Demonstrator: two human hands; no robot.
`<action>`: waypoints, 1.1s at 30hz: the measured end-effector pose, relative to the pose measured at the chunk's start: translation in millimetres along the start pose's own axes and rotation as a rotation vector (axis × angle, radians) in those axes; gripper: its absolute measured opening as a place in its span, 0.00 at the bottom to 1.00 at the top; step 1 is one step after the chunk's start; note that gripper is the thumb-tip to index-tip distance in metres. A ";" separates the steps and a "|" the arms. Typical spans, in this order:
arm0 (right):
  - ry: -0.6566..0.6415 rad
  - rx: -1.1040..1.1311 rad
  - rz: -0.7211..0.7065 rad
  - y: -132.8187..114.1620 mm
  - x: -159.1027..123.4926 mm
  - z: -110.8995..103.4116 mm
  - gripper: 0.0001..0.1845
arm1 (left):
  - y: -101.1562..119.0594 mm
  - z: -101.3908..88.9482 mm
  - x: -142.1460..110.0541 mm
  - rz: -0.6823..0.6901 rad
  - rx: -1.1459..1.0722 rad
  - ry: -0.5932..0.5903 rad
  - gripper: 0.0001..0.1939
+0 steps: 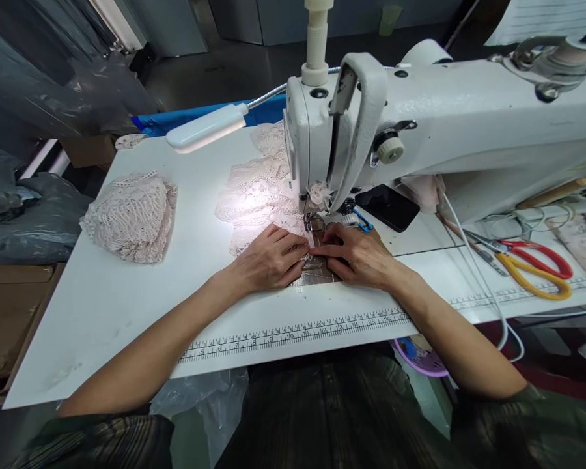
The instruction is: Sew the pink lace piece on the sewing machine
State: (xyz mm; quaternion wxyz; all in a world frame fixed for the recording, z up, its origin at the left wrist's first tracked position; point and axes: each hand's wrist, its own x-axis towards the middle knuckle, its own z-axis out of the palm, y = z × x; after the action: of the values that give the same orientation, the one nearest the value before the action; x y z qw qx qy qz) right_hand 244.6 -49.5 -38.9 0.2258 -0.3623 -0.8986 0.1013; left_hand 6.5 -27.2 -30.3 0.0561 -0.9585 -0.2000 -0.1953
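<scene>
A white sewing machine (pixel 420 124) stands on a white table (pixel 127 293). Pale pink lace fabric (pixel 256 192) lies under its needle and trails away to the back left. My left hand (pixel 268 260) lies palm down on the lace just left of the presser foot (pixel 315 221), its fingertips pinched together on the fabric's edge. My right hand (pixel 356 254) rests right of the foot, fingers held together and pressing the lace toward the left hand's fingertips. The two hands almost touch in front of the needle.
A heap of folded pink lace (pixel 129 218) sits at the table's left. A lamp (pixel 208 127) on a gooseneck lights the needle area. A black phone (pixel 388 206) lies under the machine arm. Red and yellow scissors (pixel 532 267) lie at the right. A ruler strip (pixel 297 329) runs along the front edge.
</scene>
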 end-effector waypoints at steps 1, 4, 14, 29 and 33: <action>0.000 0.003 0.009 -0.6 0.3 0.3 0.19 | -0.9 0.8 -0.5 0.000 0.000 0.003 0.10; -0.004 0.002 0.032 -2.9 1.1 0.8 0.19 | -3.1 2.7 -1.6 -0.008 0.001 -0.003 0.11; -0.034 -0.099 0.107 -8.8 4.9 2.6 0.18 | -3.1 1.9 -2.3 -0.076 -0.001 -0.081 0.15; -0.250 -0.302 0.186 -19.5 22.2 -7.2 0.20 | -13.6 -0.8 -3.8 -0.102 -0.031 -0.157 0.21; -0.258 -0.383 0.211 -25.9 24.1 -9.3 0.20 | -15.9 -3.3 -2.0 -0.115 -0.023 -0.185 0.24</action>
State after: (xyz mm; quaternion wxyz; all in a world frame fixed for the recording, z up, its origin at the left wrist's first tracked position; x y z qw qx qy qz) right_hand 218.1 -51.1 -13.7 0.0246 -0.4745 -0.8799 -0.0024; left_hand -2.7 -14.0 -27.6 0.0153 -0.9599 -0.2567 -0.1112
